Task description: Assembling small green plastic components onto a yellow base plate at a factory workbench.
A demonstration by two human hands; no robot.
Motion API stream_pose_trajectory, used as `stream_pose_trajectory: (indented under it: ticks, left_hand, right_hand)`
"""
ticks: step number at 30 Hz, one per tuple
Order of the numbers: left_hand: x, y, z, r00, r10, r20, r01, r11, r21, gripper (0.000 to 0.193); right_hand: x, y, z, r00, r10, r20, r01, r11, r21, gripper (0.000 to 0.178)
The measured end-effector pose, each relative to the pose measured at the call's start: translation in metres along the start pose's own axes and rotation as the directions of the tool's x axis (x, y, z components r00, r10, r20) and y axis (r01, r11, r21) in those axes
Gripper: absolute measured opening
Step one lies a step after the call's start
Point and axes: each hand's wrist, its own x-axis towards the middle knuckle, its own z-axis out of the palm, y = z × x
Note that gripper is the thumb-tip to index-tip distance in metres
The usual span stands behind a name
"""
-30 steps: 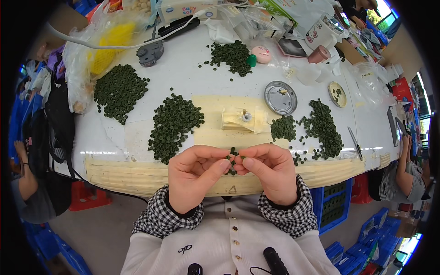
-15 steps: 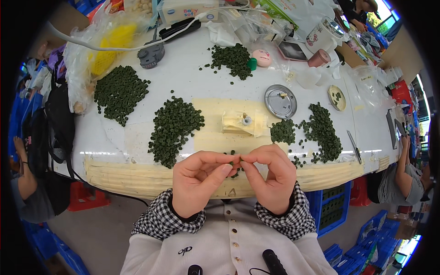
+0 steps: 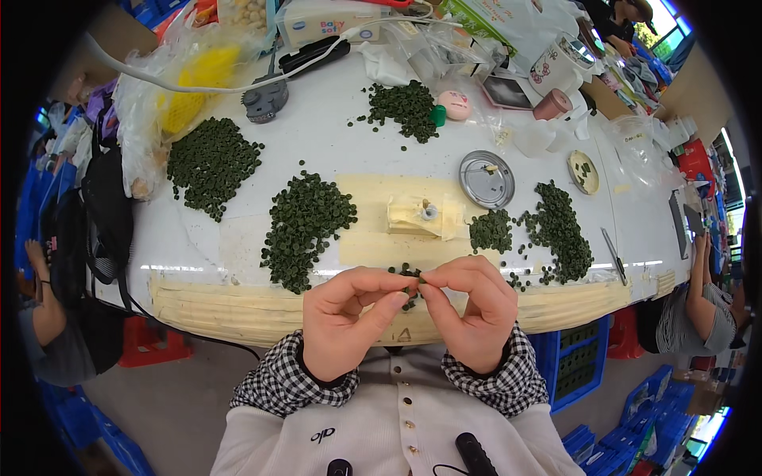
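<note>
My left hand [image 3: 343,321] and my right hand [image 3: 475,309] meet fingertip to fingertip over the table's near edge. Both are closed in a pinch, thumb against forefinger. A tiny dark green piece [image 3: 420,278] shows between the fingertips, mostly covered by them. More small dark green round pieces [image 3: 409,303] lie just under and beyond the fingers. Farther off, a block wrapped in cream tape [image 3: 414,216] with a small metal tip on top stands on a taped patch. A large heap of green pieces [image 3: 305,226] lies left of it, a smaller heap [image 3: 491,230] right of it.
Other green heaps lie far left [image 3: 213,165], at the back [image 3: 405,109] and at right [image 3: 560,234]. A round metal lid [image 3: 486,179], a slim blade-like tool [image 3: 613,255], a shallow dish [image 3: 583,173] and a mug [image 3: 556,65] stand around. A white cable [image 3: 198,85] crosses the back left.
Both hands stay pinched together, with only a small shift of the fingertips. The whole view has moved slightly; the heaps and the block look unchanged.
</note>
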Motion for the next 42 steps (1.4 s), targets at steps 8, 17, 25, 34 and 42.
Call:
stream_pose_trajectory:
  ticks: [8,17,25,34,42]
  left_hand:
    - [-0.001,0.002,0.000,0.997,-0.075,-0.028,0.075,0.997,-0.002,0.017]
    - [0.000,0.000,0.005,0.993,-0.103,-0.052,0.100,0.994,-0.049,0.015]
    - [0.003,0.007,-0.004,0.988,-0.155,0.003,0.155,0.985,-0.074,0.015]
    - [0.004,0.013,-0.005,0.999,-0.018,-0.029,0.023,0.983,0.180,0.017]
    - [0.005,0.019,-0.004,0.972,0.222,0.079,-0.230,0.817,0.529,0.022]
  right_hand:
    - [-0.005,0.002,0.001,1.000,-0.008,0.019,0.007,0.997,0.074,0.021]
    - [-0.005,0.003,-0.001,0.999,-0.045,0.004,0.044,0.997,0.063,0.023]
    - [-0.004,0.009,0.000,0.955,-0.291,0.046,0.294,0.954,-0.056,0.033]
    - [-0.001,0.006,-0.004,0.948,-0.277,0.158,0.285,0.958,-0.031,0.035]
    - [-0.005,0.001,-0.004,0.983,-0.087,0.162,0.077,0.995,0.068,0.032]
